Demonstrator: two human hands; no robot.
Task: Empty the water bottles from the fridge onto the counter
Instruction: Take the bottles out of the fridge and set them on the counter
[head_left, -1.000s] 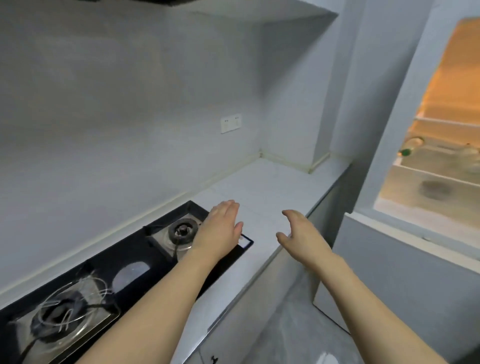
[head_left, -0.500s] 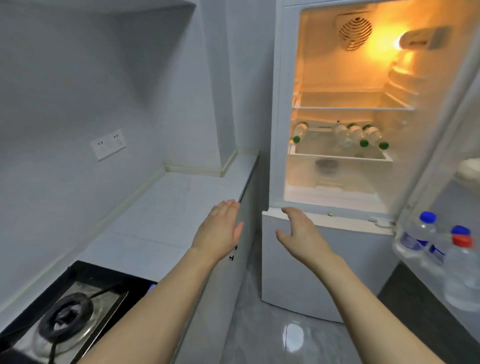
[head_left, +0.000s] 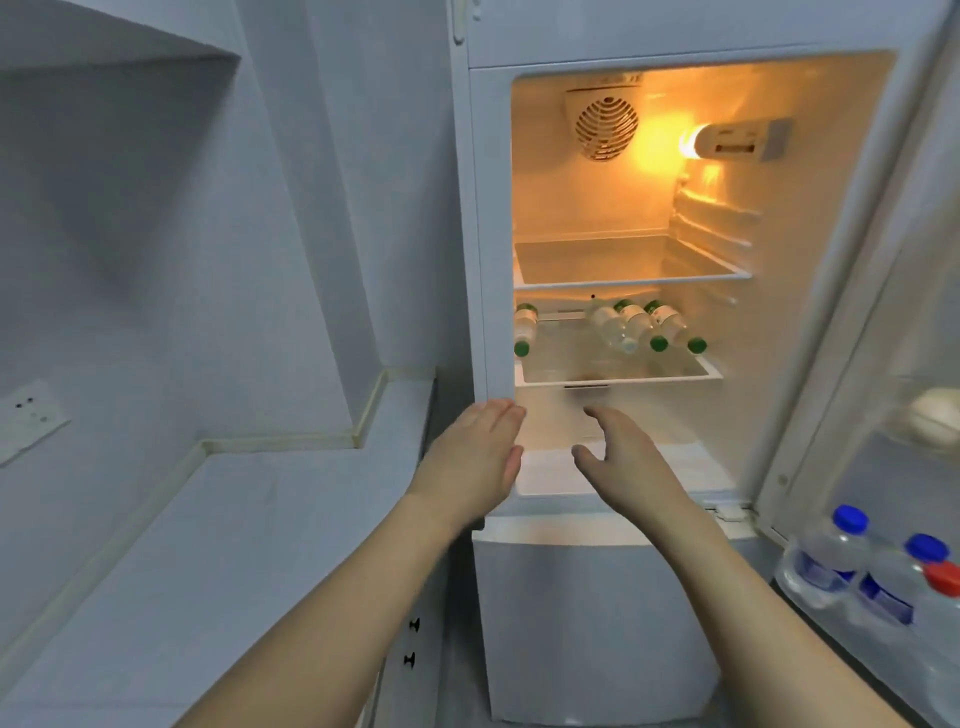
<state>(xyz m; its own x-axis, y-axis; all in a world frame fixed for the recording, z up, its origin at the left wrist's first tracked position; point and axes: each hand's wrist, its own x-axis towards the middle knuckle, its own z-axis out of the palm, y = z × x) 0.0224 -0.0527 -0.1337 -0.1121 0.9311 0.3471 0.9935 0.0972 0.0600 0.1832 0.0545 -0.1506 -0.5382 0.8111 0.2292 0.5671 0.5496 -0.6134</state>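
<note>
Both forearms enter from the bottom of the frame and extend toward the open fridge (head_left: 597, 613) at centre right. The left hand (head_left: 475, 457) sits at frame centre with fingers straight and together, palm turned inward, holding nothing; its fingertips overlap the left edge of the fridge frame. The right hand (head_left: 621, 457) sits just beside it, to the right, fingers relaxed and spread with the thumb out, also holding nothing, in front of the lowest part of the lit compartment. The two hands are apart, with a narrow gap between them. The table (head_left: 218, 545) occupies the lower left of the frame and butts against the left side of the fridge. At lower right, the open fridge door (head_left: 852, 364) carries upright bottles in its lower rack: two blue-capped bottles (head_left: 831, 551) and one red-capped bottle (head_left: 940, 618), touching one another. Above them in the door, a pale rounded item is too blurred to identify. Farther in, at frame centre right, the lower glass shelf (head_left: 618, 382) holds four water bottles lying on their sides: one green-capped bottle (head_left: 524, 327) at the left wall, and a group of three bottles (head_left: 641, 325) side by side at the right. The upper shelf (head_left: 631, 283) lies above. A round vent (head_left: 605, 124) and a glowing lamp (head_left: 727, 140) occupy the back wall at top.
</note>
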